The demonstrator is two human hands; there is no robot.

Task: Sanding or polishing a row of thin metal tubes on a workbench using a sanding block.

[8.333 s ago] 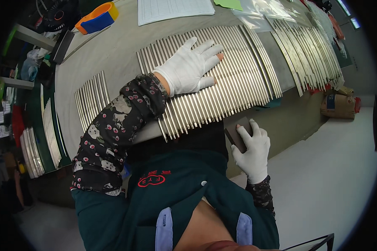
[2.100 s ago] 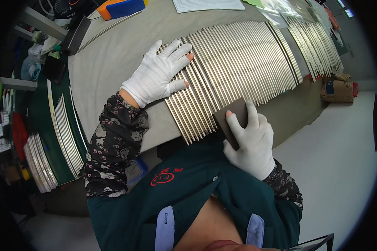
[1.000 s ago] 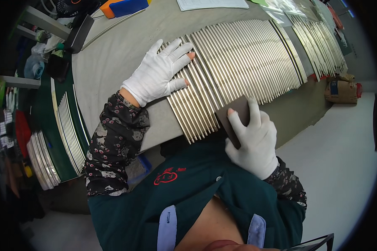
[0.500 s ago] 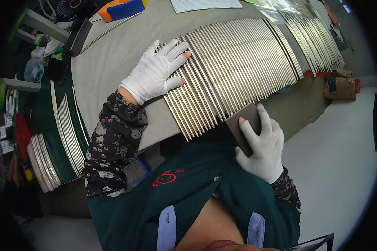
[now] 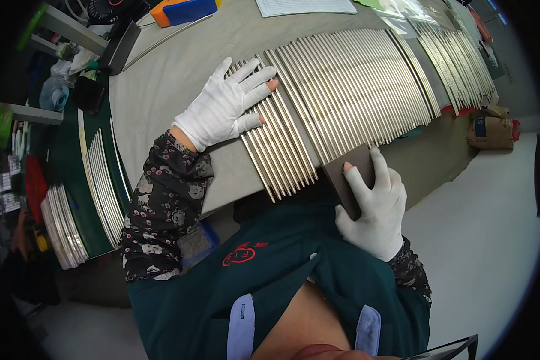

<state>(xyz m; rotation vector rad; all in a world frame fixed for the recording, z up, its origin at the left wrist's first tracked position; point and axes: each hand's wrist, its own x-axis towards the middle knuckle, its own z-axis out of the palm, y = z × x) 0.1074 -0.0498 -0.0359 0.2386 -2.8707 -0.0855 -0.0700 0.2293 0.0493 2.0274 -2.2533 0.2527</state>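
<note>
My left hand (image 5: 222, 105), in a white glove with two bare fingertips, lies with spread fingers on a small group of shiny metal rods (image 5: 282, 153). These rods lie side by side, their near ends reaching past the table edge. Right of them, across a narrow gap, is a wide row of similar rods (image 5: 354, 84). My right hand (image 5: 378, 201), gloved the same way with one bare fingertip showing, grips a flat dark grey-brown block (image 5: 349, 177). The block's far edge is at the near ends of the wide row; whether it touches them I cannot tell.
Another bundle of rods (image 5: 459, 69) lies at the far right, near a brown paper package (image 5: 491, 129). More rods (image 5: 102, 186) rest on a green surface at left. An orange and blue object (image 5: 183, 11) and a paper sheet (image 5: 306, 6) are at the back of the table (image 5: 156, 90).
A gap has opened between the small group under my left hand and the wide row; the loose rods between them have closed up with the groups. Both hands keep nearly the same pose.
</note>
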